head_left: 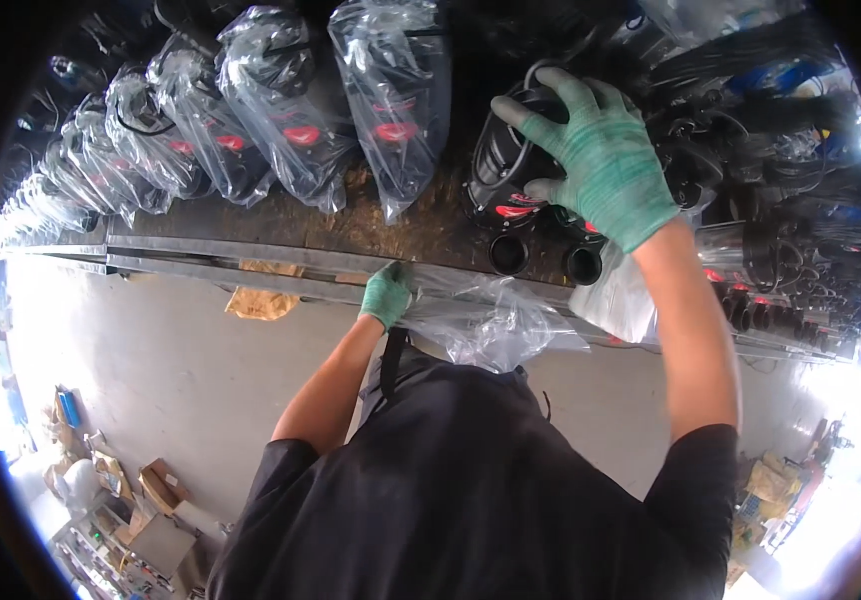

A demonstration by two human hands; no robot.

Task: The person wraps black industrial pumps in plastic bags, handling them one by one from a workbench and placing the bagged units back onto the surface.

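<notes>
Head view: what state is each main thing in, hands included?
Loose clear bag: crumpled, no unit visible inside
Left hand: gloved, closed on the loose clear bag
Central black unit: unbagged
Right hand: gloved, fingers spread over the central black unit
Black units on the left: bagged, in a row

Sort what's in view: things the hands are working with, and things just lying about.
Apparently in use:
- black unit, right hand over it
- clear plastic bag, left hand at its edge
- bench

Lying about:
- open cardboard box
- brown paper-like piece
</notes>
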